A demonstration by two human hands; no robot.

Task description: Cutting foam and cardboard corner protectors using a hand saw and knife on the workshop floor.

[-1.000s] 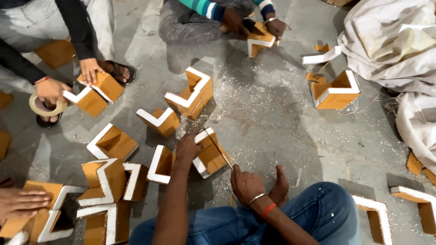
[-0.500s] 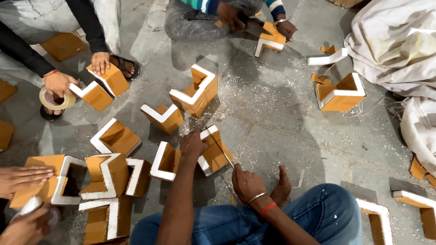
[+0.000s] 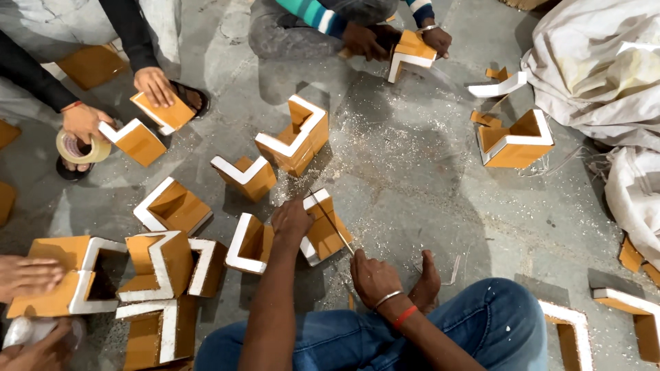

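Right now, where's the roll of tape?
In the head view the tape roll is at the far left, on the floor beside a co-worker's hand in a dark sleeve, just left of an orange and white block.

Cut off and covered parts

Orange-and-white piece (image 3: 574, 336) cropped by bottom edge; white sack (image 3: 605, 62) cropped at right; thin blade (image 3: 333, 223) partly covered by right hand (image 3: 375, 278).
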